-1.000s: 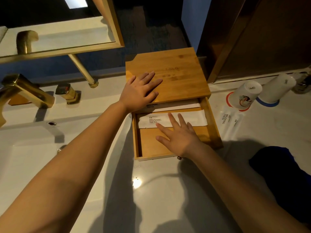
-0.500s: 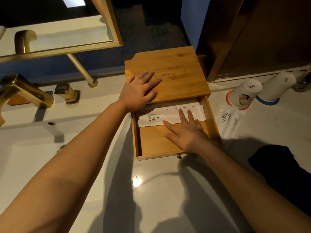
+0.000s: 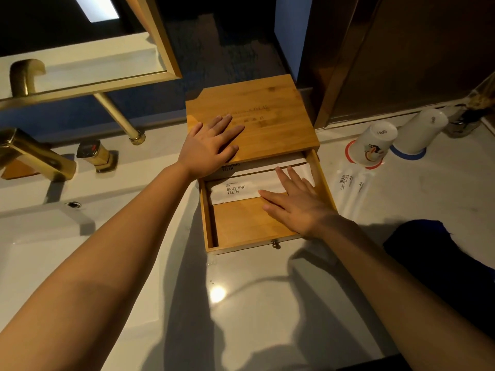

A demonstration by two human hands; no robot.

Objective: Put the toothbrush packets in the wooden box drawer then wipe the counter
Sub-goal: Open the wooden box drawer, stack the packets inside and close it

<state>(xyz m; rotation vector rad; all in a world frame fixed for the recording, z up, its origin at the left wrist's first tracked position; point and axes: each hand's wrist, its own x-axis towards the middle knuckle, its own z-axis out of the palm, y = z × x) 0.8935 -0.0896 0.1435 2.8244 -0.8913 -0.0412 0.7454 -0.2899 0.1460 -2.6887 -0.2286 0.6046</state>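
The wooden box [image 3: 267, 113] stands on the white counter [image 3: 241, 303] with its drawer [image 3: 241, 228] pulled out toward me. Two white toothbrush packets lie inside: one [image 3: 235, 190] across the drawer's middle, another [image 3: 257, 167] partly under the box top. My left hand [image 3: 209, 148] rests flat on the box top, fingers spread. My right hand [image 3: 297, 202] lies flat in the drawer, fingertips on the nearer packet's right end. Two more packets [image 3: 348, 186] lie on the counter right of the box.
A dark blue cloth [image 3: 439, 261] lies on the counter at the right. Two upturned white cups [image 3: 375, 145] stand behind the loose packets. A gold faucet [image 3: 34, 153] and sink basin [image 3: 53, 250] are at the left, under a gold-framed mirror [image 3: 80, 62].
My right hand slid rightward and further into the drawer, pushing the nearer packet back toward the box. My left hand stayed on the box top.
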